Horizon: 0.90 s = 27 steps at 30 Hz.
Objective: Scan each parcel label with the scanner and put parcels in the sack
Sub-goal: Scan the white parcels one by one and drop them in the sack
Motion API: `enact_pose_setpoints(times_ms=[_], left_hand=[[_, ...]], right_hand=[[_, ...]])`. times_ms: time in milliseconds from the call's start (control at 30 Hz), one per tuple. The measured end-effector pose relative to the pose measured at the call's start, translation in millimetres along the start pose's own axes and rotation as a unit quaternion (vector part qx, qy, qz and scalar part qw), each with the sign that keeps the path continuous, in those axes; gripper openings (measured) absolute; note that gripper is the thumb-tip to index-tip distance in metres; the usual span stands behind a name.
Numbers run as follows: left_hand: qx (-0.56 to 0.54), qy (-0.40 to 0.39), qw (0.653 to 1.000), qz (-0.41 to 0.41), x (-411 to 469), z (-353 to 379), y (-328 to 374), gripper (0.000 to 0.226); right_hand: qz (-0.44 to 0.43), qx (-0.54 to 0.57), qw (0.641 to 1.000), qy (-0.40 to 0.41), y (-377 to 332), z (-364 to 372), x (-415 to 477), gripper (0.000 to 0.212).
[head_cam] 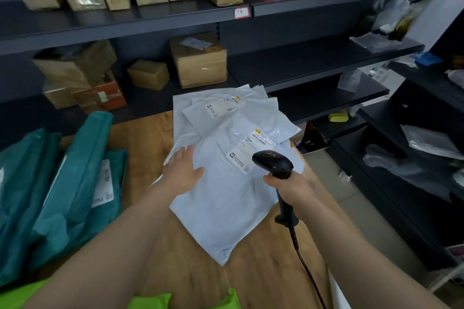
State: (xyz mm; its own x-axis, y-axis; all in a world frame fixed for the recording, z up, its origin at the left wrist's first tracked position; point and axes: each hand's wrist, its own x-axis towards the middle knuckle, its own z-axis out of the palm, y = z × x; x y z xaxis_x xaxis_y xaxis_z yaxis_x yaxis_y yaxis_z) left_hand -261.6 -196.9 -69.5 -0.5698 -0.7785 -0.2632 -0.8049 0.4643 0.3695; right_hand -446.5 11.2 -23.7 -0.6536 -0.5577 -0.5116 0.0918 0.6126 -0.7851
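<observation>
- Parcels here are flat, pale grey-white plastic mailer bags; the top one (221, 198) lies on the brown wood-grain table (263, 271), overlapping several similar white mailers (226, 108) fanned out behind it toward the shelving.
- Its white printed shipping label (247, 153) sits face up near the far right corner, with barcodes partly readable.
- The left hand (183, 170) rests flat on the mailer's left part, fingers spread and open, pinning rather than gripping it.
- The right hand (288, 184) is closed around the handle of a black corded pistol-grip barcode scanner (273, 162), whose head hangs just above the label's near edge, pointing forward and down.
- Handling, as a judgement: the bag looks thin, light and floppy, with a smooth film that may slide on the bags beneath. It would sag if lifted by one corner, so pinching an edge near the middle, or sliding a hand under it, seems safer.
- The contents appear soft and low, with little bulge; nothing suggests it is fragile.
- Teal plastic mailers (72, 183) with white labels lean in a stack at the table's left.
- A bright green fabric or plastic edge (150, 301) shows at the bottom; whether it is the sack I cannot tell.
- Brown taped cardboard boxes (198, 60) fill the dark metal shelves (301, 63) behind.
</observation>
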Motion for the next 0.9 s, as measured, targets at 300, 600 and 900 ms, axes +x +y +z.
enact_pose_setpoints(times_ms=[300,600,900], left_hand=[[-0.272,-0.008,0.961,-0.050,-18.6,-3.6,39.7,0.037],[-0.498,-0.023,0.865,-0.054,-65.1,-59.0,39.3,0.037],[-0.661,0.043,0.745,-0.084,-135.7,-53.5,28.7,0.025]], right_hand=[[-0.016,0.041,0.999,0.029,1.7,-12.8,-7.6,0.018],[-0.091,0.036,0.995,0.020,-22.3,-26.4,-41.3,0.011],[-0.172,-0.014,0.985,-0.013,-54.1,-18.7,-99.1,0.020]])
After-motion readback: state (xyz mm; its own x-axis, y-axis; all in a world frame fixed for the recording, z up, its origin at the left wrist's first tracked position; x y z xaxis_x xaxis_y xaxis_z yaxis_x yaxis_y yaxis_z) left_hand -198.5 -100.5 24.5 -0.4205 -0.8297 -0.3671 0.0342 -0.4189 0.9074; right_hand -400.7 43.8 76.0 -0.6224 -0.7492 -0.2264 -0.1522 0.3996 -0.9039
